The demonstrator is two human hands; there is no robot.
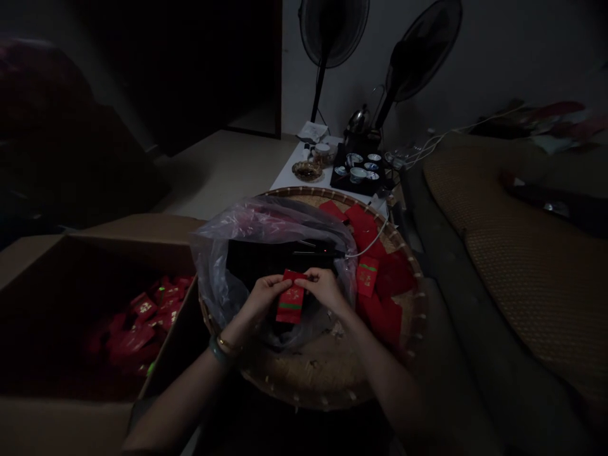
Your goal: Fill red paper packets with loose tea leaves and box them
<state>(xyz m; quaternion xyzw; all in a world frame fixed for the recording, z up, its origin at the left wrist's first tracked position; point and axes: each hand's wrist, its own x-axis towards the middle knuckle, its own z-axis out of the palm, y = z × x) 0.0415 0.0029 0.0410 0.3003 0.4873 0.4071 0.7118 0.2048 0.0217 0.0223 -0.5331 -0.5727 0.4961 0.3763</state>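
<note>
Between my two hands is a small red packet [291,307] with gold characters and a green band, held upright over an open clear plastic bag [213,266]. My left hand [265,295] pinches its upper left edge, and my right hand [323,288] pinches the upper right edge. Just beyond my fingers lies a dark, slim device [316,254] with a small red light and a white cord; its kind is hard to make out. The bag's inside is mostly black. Under it is a round woven tray [418,310], where another red packet [367,276] and red pieces [361,227] lie on the right.
At left stands an open cardboard box [128,237] with many red packets [145,307] in it. Behind the tray, a low white table [287,172] bears a black tea tray [339,182] with cups. Two fans [422,50] stand beyond. A woven mat [513,240] covers the seat at right.
</note>
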